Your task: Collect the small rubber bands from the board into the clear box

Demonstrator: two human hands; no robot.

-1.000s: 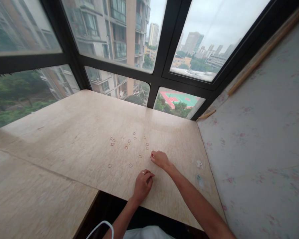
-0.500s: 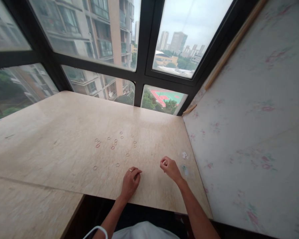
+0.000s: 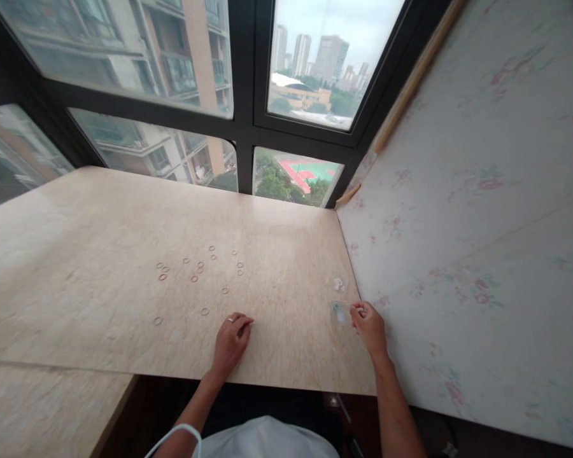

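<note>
My left hand (image 3: pixel 232 342) rests on the tabletop with its fingers curled and thumb against the fingertips; whether anything is between them is too small to tell. A ring is on one of its fingers. At the right, close to the wall, the fingers of my right hand (image 3: pixel 370 327) pinch the edge of a small clear plastic bag (image 3: pixel 340 313) with a green mark on it. Just beyond the bag sits a little white crumpled bit (image 3: pixel 339 284). Several thin rubber bands (image 3: pixel 200 266), some reddish, lie scattered left of centre, beyond my left hand.
The marble-patterned tabletop (image 3: pixel 286 254) runs back to a dark window frame (image 3: pixel 246 127). A flowered wall (image 3: pixel 449 254) bounds it closely on the right. A white cord (image 3: pixel 184 427) loops by my left forearm.
My right hand has moved right, from over the table to the plastic bag, and now grips its edge. My left hand stays on the table. The view has shifted slightly right.
</note>
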